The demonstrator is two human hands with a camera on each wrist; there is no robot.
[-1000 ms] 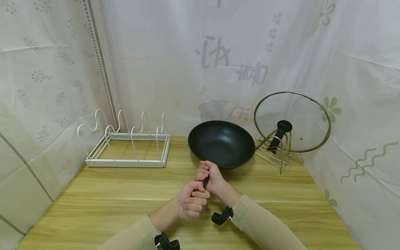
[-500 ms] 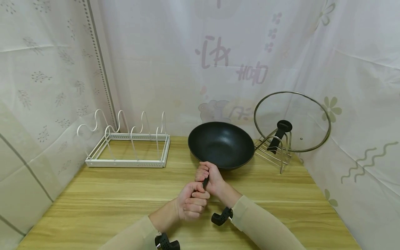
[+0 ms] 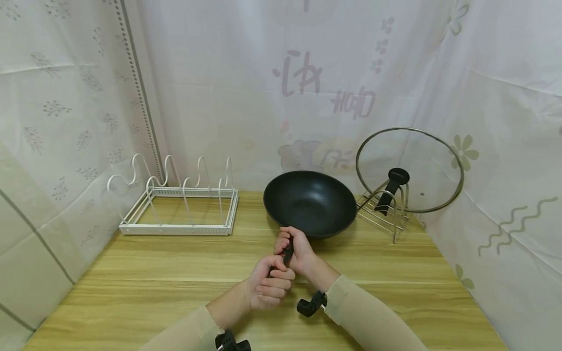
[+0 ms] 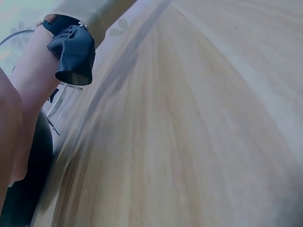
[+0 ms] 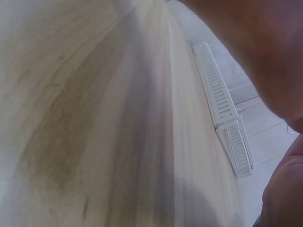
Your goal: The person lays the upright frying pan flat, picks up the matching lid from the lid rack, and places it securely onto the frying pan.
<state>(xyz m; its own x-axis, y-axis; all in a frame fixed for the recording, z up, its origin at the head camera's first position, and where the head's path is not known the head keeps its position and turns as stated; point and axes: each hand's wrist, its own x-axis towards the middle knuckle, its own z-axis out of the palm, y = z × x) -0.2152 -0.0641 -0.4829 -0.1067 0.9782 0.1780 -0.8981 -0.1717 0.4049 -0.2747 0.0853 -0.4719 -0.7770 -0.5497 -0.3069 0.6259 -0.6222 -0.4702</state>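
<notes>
A black wok (image 3: 309, 204) sits mid-table in the head view, its bowl facing up and slightly toward me. My left hand (image 3: 271, 285) grips the near end of its dark handle (image 3: 288, 252). Farther up the same handle, close to the rim, my right hand (image 3: 299, 249) holds on with curled fingers. A short stretch of handle with a small red mark shows between the two hands. In the left wrist view, part of the wok's dark side (image 4: 40, 156) appears beyond the right forearm. The right wrist view has blurred skin at its right edge.
On the left stands a white rack (image 3: 175, 229) with several curved wire dividers. To the right, a glass lid (image 3: 426, 165) with a black handle (image 3: 391, 190) leans upright in a small metal wire rack (image 3: 396, 219), right beside the wok. Printed curtains hang behind and along the sides.
The wok has dipped very slightly over the second. More of the handle, with its red mark, now shows between my hands. Both hands keep their hold; the racks and lid stay put.
</notes>
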